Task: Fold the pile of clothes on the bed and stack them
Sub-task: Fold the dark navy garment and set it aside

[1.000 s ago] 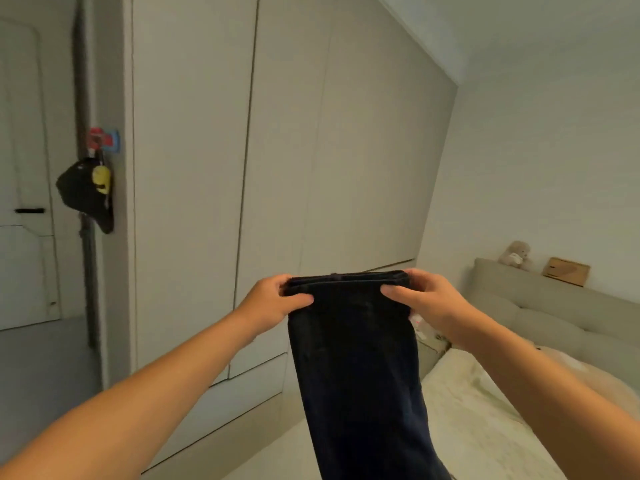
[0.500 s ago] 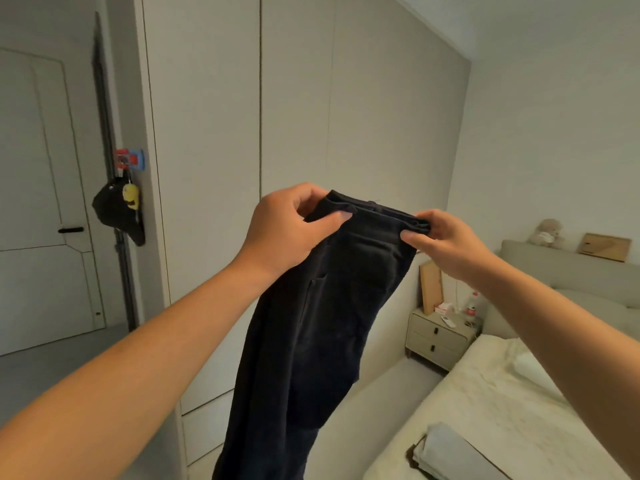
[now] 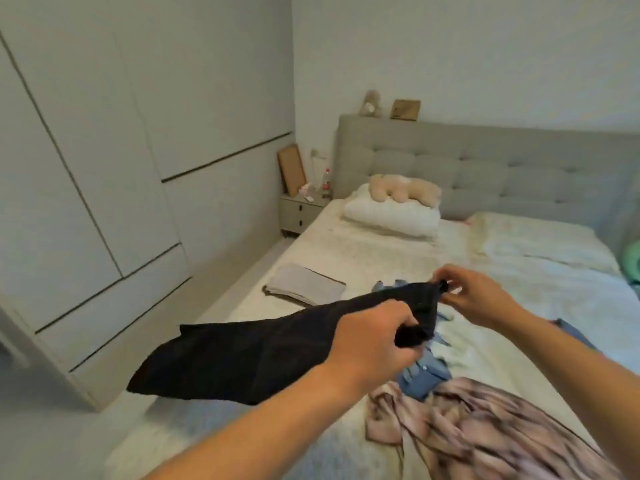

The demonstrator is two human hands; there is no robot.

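Note:
A pair of dark navy trousers (image 3: 242, 355) stretches out sideways in the air over the bed's left edge. My left hand (image 3: 370, 337) grips one corner of the waistband. My right hand (image 3: 474, 296) pinches the other corner, farther out over the bed (image 3: 381, 251). Under my hands lies a blue denim garment (image 3: 422, 375), and beside it a crumpled pink patterned garment (image 3: 485, 434) near the front. A folded grey garment (image 3: 304, 284) lies flat near the left side of the bed.
A white folded duvet (image 3: 391, 216) with a plush toy (image 3: 405, 190) lies by the grey headboard (image 3: 502, 168). A bedside table (image 3: 301, 213) stands at the far left. White wardrobe doors (image 3: 104, 168) line the left wall across a narrow floor strip.
The view swung from the wardrobe down to the bed. The trousers went from hanging straight down to flung out level toward the left, both hands still on the waistband.

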